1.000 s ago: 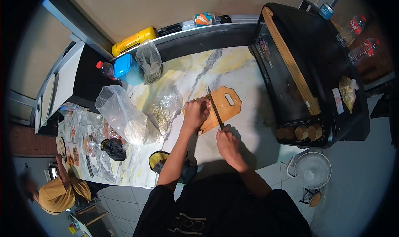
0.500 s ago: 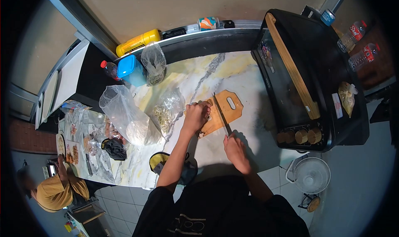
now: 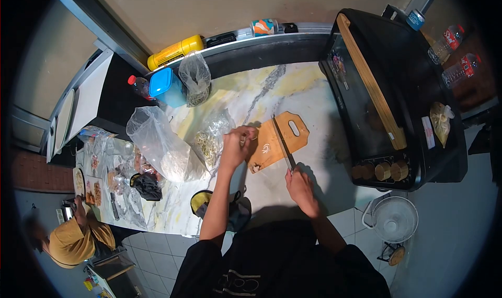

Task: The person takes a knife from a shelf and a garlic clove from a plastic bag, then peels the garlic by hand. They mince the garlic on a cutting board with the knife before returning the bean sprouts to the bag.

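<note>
A wooden cutting board (image 3: 290,141) with a handle slot lies on the marble-patterned counter. Small pale cut pieces (image 3: 265,148) sit on its middle, and a small brownish bit (image 3: 255,168) is at its near left corner. My right hand (image 3: 301,187) is wrapped round the handle of a knife (image 3: 283,141), whose long dark blade lies across the board. Over the board's left edge is my left hand (image 3: 238,142), fingers curled together; whatever they hold is too small to make out. Close by that hand, a clear plastic bag of bean sprouts (image 3: 209,144) rests on the counter.
A black oven (image 3: 376,99) with a wooden handle stands right. To the left are a large plastic bag (image 3: 175,159), a blue-lidded container (image 3: 170,91) and a black pouch (image 3: 146,187). A dark pouch (image 3: 240,211) sits at the near edge. Another person (image 3: 78,240) is far left.
My left hand has shifted left, away from the knife, uncovering the pale pieces on the board. The knife stays on the board in my right hand. The view has shifted slightly.
</note>
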Demonstrator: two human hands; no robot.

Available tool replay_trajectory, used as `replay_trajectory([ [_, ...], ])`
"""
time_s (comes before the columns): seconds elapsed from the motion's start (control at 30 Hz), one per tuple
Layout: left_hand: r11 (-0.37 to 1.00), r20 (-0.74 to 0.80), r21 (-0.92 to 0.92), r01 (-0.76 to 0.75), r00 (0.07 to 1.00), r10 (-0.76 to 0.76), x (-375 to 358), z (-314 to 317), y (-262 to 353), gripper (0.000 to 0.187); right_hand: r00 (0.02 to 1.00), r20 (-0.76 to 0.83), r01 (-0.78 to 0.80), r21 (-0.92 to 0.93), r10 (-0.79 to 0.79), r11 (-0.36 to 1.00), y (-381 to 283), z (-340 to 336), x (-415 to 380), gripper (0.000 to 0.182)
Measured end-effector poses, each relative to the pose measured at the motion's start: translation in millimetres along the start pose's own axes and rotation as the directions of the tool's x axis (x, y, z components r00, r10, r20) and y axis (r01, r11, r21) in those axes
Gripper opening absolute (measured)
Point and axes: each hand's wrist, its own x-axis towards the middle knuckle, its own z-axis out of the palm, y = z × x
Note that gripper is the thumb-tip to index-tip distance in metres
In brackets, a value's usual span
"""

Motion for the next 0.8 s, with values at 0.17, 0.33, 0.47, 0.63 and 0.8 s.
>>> replay_trajectory([
  [0.17, 0.997, 0.047, -0.039, 0.059, 0.997, -0.057, -6, -20, -17, 0.03, 1.0, -0.006, 0.002, 0.009, -0.002, 1.0, 0, 2, 1, 0.034],
  [0.33, 0.997, 0.072, 0.079, 0.018, 0.997, -0.023, -12, -12, -13, 0.025, 1.0, 0.014, -0.006, 0.019, 0.006, 1.0, -1, 2, 0, 0.035],
  [0.47, 0.959, 0.016, 0.264, -0.101, 0.995, 0.1, -11, 0, 0, 0.019, 1.0, 0.002, -0.011, 0.063, 0.011, 0.998, 1, 3, 2, 0.035],
  [0.63, 0.932, 0.018, 0.344, -0.11, 0.994, 0.111, -7, 16, -8, 0.014, 1.0, 0.001, -0.008, 0.065, 0.008, 0.998, -1, 1, 2, 0.035],
  [0.8, 0.918, 0.013, 0.373, -0.136, 0.99, 0.142, -1, 28, -7, 0.012, 0.991, 0.113, -0.079, 0.087, 0.069, 0.993, -11, -14, 6, 0.027],
])
